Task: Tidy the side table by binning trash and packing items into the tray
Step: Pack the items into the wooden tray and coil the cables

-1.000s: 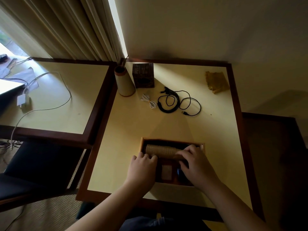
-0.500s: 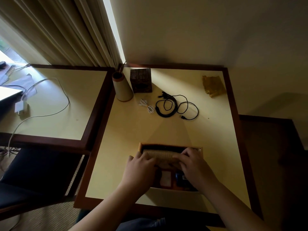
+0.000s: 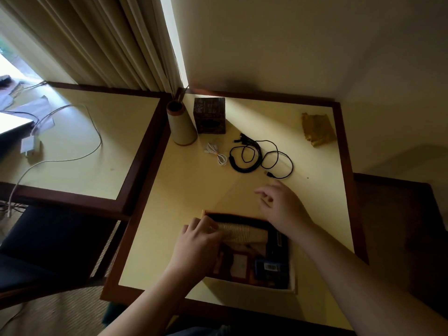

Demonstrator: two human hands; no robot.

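Tray lay at the side table's near edge, packed with a ribbed roll and packets | left hand rested on the roll, fingers bent over it | right hand hovered released, loosely curled, near black cable | white cable beside it

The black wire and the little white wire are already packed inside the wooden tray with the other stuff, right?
Not quite. The head view shows the coiled black cable and the small bundled white cable lying out on the yellow tabletop, beyond the wooden tray. The other stuff is indeed in the tray. The right hand is over the table between tray and cables, holding nothing.
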